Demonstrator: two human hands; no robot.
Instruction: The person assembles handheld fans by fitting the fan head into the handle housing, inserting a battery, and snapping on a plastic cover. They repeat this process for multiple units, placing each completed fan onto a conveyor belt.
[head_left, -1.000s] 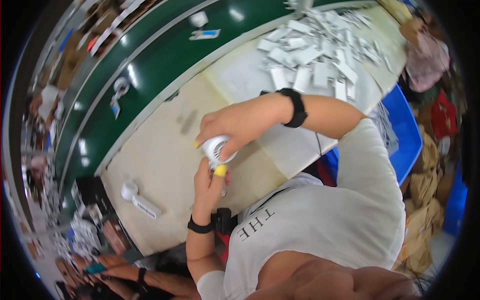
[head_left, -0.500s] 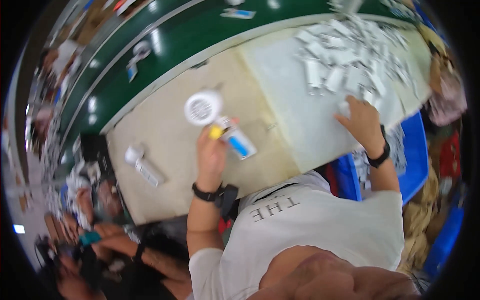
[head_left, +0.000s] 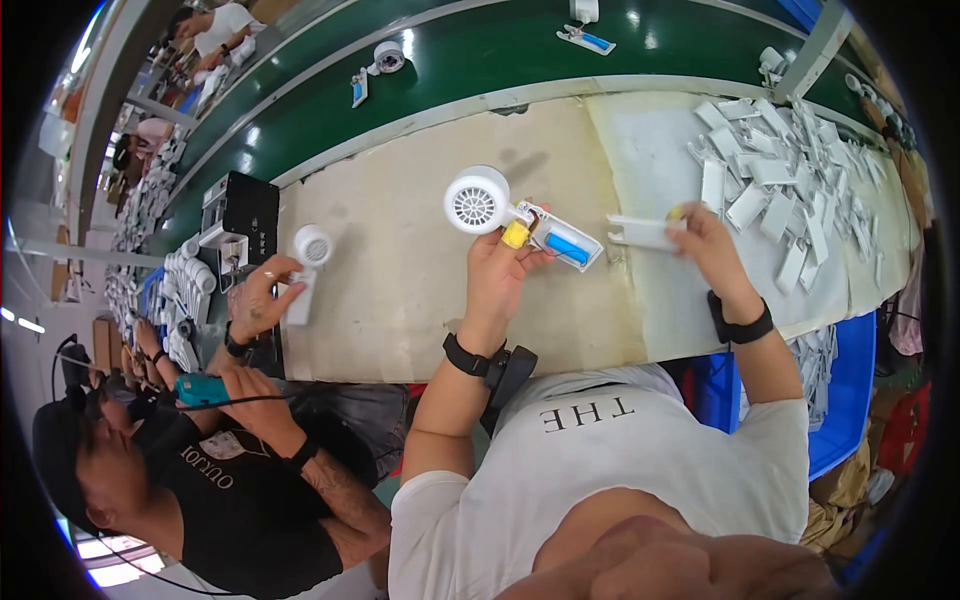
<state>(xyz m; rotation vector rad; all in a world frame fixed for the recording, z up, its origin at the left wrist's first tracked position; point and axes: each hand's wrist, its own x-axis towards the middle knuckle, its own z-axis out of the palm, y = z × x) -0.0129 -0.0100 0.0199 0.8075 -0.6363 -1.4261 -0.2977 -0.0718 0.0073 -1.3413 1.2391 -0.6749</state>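
Note:
My left hand [head_left: 497,275] grips a white handheld fan [head_left: 477,203] below its round grille. The fan's handle lies open, showing a blue battery and some wiring. Yellow covers a fingertip on each hand. Between the fingers of my right hand [head_left: 708,248] is a long white handle cover [head_left: 643,233], held level a short way right of the fan and apart from it. Beyond that hand, a heap of loose white handle covers [head_left: 772,172] spreads over the table's right end.
A co-worker's hand [head_left: 262,300] holds another white fan [head_left: 313,245] at the table's left end; their other hand grips a teal power tool [head_left: 201,390]. A green conveyor [head_left: 450,62] carries part-built fans along the far side. Below the right edge stands a blue bin [head_left: 845,400].
My right hand has come away from the heap with a handle cover and moved toward the fan. The co-worker's hand now grasps the fan at left. The view has shifted.

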